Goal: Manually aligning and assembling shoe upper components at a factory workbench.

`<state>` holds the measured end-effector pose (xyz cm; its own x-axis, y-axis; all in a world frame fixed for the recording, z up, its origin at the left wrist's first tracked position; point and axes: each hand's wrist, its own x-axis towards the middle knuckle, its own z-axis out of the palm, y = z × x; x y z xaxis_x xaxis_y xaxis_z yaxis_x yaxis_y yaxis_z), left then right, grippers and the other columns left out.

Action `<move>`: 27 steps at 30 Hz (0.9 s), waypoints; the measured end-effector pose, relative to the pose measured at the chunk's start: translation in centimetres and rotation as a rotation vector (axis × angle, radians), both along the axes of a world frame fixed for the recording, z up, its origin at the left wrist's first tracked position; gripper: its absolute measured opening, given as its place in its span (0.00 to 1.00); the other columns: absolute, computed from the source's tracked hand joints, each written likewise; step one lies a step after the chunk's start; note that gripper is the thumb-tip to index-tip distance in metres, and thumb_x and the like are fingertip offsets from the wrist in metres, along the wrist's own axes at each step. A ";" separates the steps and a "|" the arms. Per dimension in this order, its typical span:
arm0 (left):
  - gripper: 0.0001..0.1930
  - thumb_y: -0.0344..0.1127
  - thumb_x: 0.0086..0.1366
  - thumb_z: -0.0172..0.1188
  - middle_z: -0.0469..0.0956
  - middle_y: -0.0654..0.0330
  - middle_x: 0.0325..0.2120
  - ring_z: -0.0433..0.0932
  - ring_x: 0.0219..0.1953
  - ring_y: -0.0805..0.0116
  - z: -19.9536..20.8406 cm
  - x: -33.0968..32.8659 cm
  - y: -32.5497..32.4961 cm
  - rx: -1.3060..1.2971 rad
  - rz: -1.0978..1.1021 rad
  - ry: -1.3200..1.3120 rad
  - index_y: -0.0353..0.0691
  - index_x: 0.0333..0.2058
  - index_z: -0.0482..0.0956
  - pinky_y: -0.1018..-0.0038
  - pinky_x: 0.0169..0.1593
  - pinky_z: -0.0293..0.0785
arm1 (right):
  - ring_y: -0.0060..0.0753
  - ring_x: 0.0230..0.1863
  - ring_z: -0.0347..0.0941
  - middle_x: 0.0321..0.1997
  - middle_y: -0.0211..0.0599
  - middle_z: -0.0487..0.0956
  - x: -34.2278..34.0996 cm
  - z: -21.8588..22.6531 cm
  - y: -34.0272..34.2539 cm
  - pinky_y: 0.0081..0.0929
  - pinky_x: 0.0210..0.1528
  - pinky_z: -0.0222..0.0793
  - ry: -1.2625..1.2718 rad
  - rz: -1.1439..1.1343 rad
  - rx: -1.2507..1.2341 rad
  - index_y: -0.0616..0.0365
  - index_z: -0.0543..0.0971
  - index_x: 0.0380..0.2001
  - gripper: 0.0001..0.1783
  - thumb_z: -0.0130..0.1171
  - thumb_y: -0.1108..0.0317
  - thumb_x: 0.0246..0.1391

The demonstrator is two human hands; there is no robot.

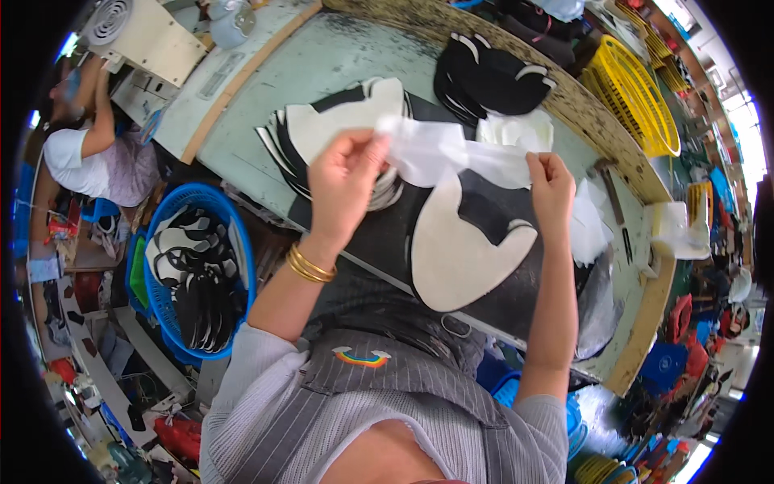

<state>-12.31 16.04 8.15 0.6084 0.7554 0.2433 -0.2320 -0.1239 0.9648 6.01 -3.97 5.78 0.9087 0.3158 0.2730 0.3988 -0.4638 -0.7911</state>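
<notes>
A thin white translucent sheet [435, 149] is stretched between my hands above the bench. My left hand [343, 181] pinches its left end, and my right hand [552, 185] pinches its right end with the fingers curled. Below the sheet, a white U-shaped shoe-upper piece [459, 258] lies flat on a dark board [387, 242]. Close behind my left hand is a fanned stack of white and black upper pieces [322, 125]. More white sheets [516, 127] lie beyond my right hand, and others [590, 222] are to its right.
Black upper pieces [492, 81] are piled against the bench's raised back edge [588, 113]. A hammer [611, 189] lies at the right. On the left stands a blue basket [242, 258] of upper pieces. A person [101, 157] works by a cream machine [153, 44] at far left.
</notes>
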 end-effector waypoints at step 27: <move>0.30 0.52 0.57 0.63 0.75 0.55 0.45 0.73 0.51 0.65 -3.1 6.6 -10.5 -1.475 -0.843 -0.055 0.34 0.49 0.69 0.66 0.55 0.69 | 0.17 0.34 0.72 0.34 0.30 0.78 -5.6 7.7 -7.3 0.17 0.39 0.69 0.117 0.178 0.737 0.61 0.74 0.34 0.04 0.53 0.72 0.59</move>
<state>-5.74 5.57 5.06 0.9446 -0.1624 -0.2854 0.2054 0.9703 0.1279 0.40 -11.23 13.45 0.8972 0.2337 0.3747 0.3126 0.2634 -0.9126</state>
